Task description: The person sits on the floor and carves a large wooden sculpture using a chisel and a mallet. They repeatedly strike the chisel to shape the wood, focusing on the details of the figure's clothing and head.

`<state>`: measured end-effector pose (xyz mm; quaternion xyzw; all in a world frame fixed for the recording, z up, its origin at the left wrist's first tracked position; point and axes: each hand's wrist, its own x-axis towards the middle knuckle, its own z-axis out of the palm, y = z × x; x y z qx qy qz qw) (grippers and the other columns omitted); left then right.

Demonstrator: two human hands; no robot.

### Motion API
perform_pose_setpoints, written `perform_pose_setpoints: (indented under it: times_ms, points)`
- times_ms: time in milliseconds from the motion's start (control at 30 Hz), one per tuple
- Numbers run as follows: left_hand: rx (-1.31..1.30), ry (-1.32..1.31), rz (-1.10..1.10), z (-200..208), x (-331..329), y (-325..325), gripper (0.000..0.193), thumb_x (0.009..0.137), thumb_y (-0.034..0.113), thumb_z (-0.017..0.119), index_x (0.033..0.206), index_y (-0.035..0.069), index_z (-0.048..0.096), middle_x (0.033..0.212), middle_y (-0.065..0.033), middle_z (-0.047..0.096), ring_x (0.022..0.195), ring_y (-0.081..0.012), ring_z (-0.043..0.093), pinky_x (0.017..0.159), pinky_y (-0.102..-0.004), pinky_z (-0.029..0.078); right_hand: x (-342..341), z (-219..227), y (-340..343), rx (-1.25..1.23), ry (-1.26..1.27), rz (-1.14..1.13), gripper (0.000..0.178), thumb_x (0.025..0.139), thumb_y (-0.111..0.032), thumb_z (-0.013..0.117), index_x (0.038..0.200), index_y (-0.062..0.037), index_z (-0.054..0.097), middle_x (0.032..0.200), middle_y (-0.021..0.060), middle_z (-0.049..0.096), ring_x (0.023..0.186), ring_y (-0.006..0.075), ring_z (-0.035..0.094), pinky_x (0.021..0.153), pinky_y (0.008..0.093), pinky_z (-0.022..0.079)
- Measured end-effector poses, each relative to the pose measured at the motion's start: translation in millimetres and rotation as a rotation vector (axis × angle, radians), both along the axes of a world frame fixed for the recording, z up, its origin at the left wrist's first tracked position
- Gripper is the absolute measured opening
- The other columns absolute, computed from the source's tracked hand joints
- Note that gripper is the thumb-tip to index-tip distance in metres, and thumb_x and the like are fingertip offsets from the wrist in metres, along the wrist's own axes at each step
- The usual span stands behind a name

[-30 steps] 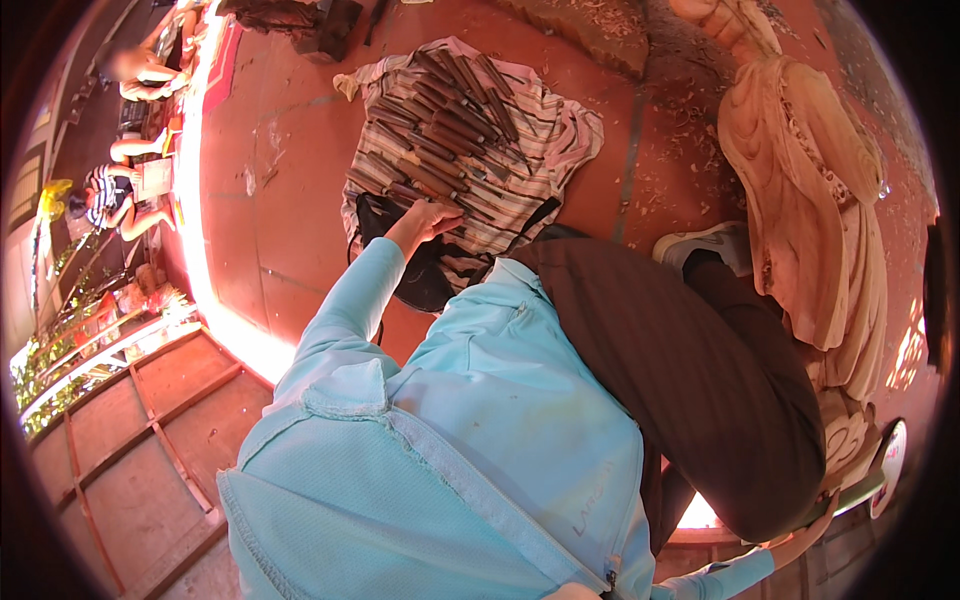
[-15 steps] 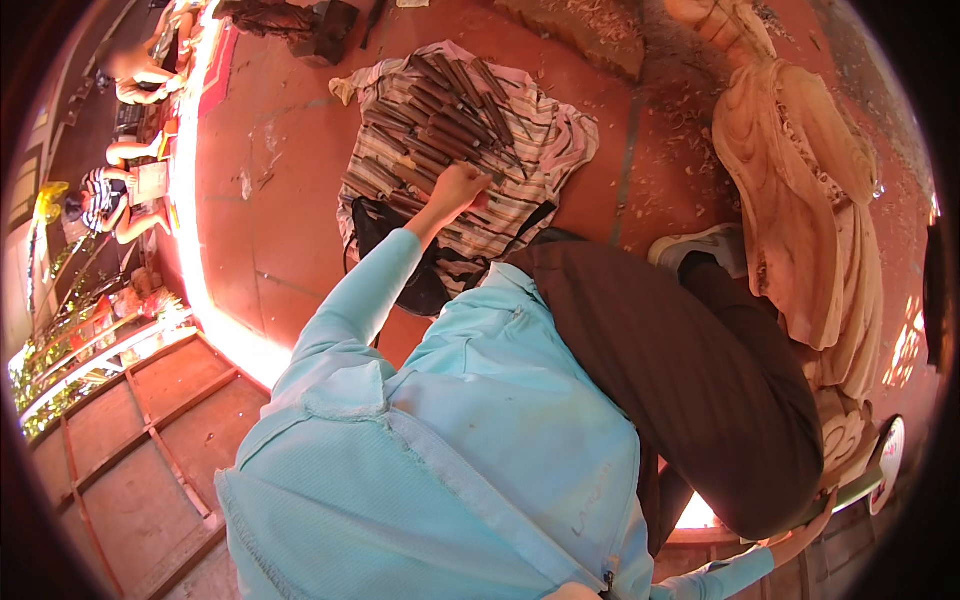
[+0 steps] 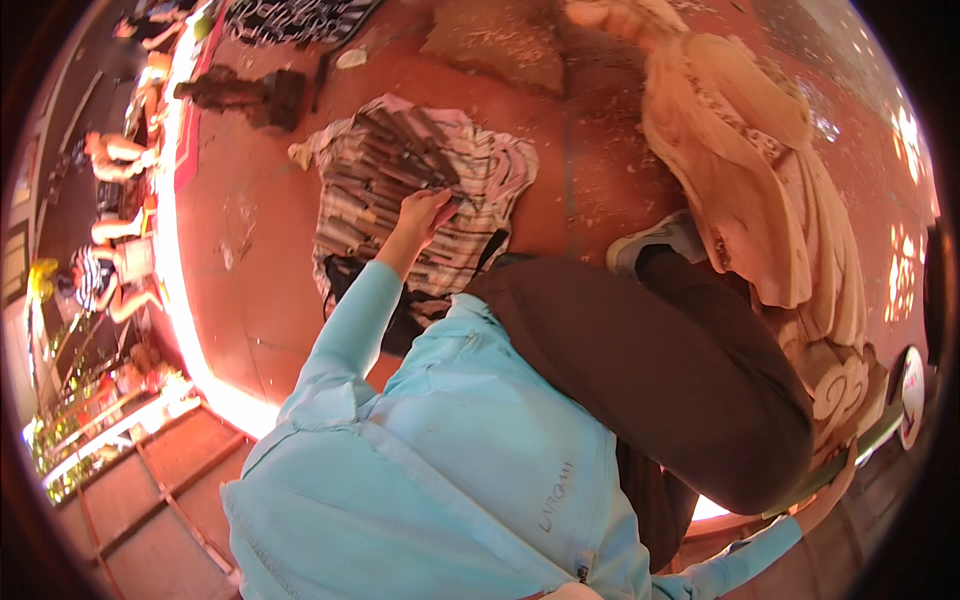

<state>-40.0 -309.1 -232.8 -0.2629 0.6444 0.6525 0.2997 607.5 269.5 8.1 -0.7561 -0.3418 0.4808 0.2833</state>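
Observation:
My left hand [image 3: 425, 218] reaches over a striped cloth [image 3: 470, 225] spread on the floor. Its fingers are closed on a slim dark carving chisel [image 3: 456, 203], mostly covered by the hand. Beside it on the cloth lie many wood-carving chisels [image 3: 365, 185], bunched together with dark handles. Far over at the lower right, my right hand [image 3: 838, 492] rests by the green edge near the base of a carved wooden statue [image 3: 745, 190]; its fingers are too blurred to read. The statue, with draped folds, lies along my right side.
A dark carved block [image 3: 245, 97] and a patterned black-and-white item [image 3: 300, 18] lie beyond the cloth. A rough wooden slab [image 3: 495, 45] is at the back, with shavings around. My shoe [image 3: 655, 243] stands beside the statue. Other people [image 3: 110, 275] sit at the far left.
The view has shifted, so the cloth, tools and statue sit further left and lower. My left hand remains over the chisels, and my right hand stays near the statue's base.

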Motion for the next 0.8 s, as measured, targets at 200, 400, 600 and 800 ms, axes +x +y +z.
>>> perform_pose_setpoints:
  times_ms: [200, 400, 600, 800]
  points:
    - [0.177, 0.409, -0.29, 109.9, 23.5, 111.3, 0.045, 0.082, -0.004, 0.062, 0.116, 0.005, 0.035, 0.101, -0.0151, 0.061, 0.091, -0.0232, 0.064, 0.076, -0.0351, 0.056, -67.5, 17.2, -92.9, 0.537, -0.253, 0.609, 0.044, 0.084, -0.015, 0.059, 0.127, -0.0089, 0.05, 0.1, 0.0084, 0.054, 0.087, 0.0165, 0.054, 0.073, 0.028, 0.046]
    - [0.39, 0.71, -0.458, 221.6, 79.0, 246.8, 0.044, 0.093, 0.015, 0.053, 0.125, 0.015, 0.024, 0.105, -0.0182, 0.059, 0.09, -0.0328, 0.065, 0.072, -0.0402, 0.057, -95.3, 29.0, -60.7, 0.499, -0.035, 0.499, 0.044, 0.083, -0.014, 0.061, 0.126, -0.0123, 0.051, 0.083, 0.0036, 0.054, 0.068, 0.0116, 0.052, 0.057, 0.0224, 0.042]
    - [0.705, 0.87, -0.477, 265.3, 158.5, 358.8, 0.022, 0.096, 0.032, 0.046, 0.104, 0.012, 0.04, 0.074, -0.0065, 0.053, 0.06, -0.0208, 0.058, 0.059, -0.0337, 0.054, -80.3, 20.1, -46.5, 0.418, -0.067, 0.308, 0.054, 0.08, -0.013, 0.066, 0.13, -0.0158, 0.047, 0.07, 0.0009, 0.054, 0.056, 0.0089, 0.052, 0.048, 0.0228, 0.043]
    - [1.02, 0.966, -0.598, 261.5, 230.0, 415.6, 0.013, 0.094, 0.021, 0.05, 0.091, 0.011, 0.042, 0.065, -0.0004, 0.043, 0.046, -0.0092, 0.039, 0.042, -0.0245, 0.035, -80.1, 13.6, -39.2, 0.445, -0.156, 0.299, 0.051, 0.083, -0.021, 0.066, 0.13, -0.0148, 0.049, 0.069, 0.0003, 0.054, 0.053, 0.0081, 0.05, 0.048, 0.022, 0.042]
